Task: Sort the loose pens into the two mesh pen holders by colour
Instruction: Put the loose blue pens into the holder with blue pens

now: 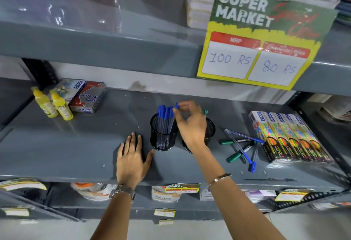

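Two black mesh pen holders stand side by side on the grey shelf (76, 144). The left holder (163, 140) is packed with several blue-capped pens (165, 116). My right hand (190, 123) hovers over the gap between the holders, its fingertips pinching the blue cap of a pen (177, 105) that is angled toward the left holder. That hand hides most of the right holder (209, 131); a green cap (205, 112) pokes out behind it. My left hand (133, 156) lies flat on the shelf, just left of the left holder. Loose green and blue pens (241, 144) lie to the right.
Flat packs of colour pencils (290, 137) lie at the shelf's right end. At the back left sit two yellow bottles (52, 104) and two boxes (87, 97). A price sign (262, 38) hangs from the shelf above. Lower shelves hold packaged goods.
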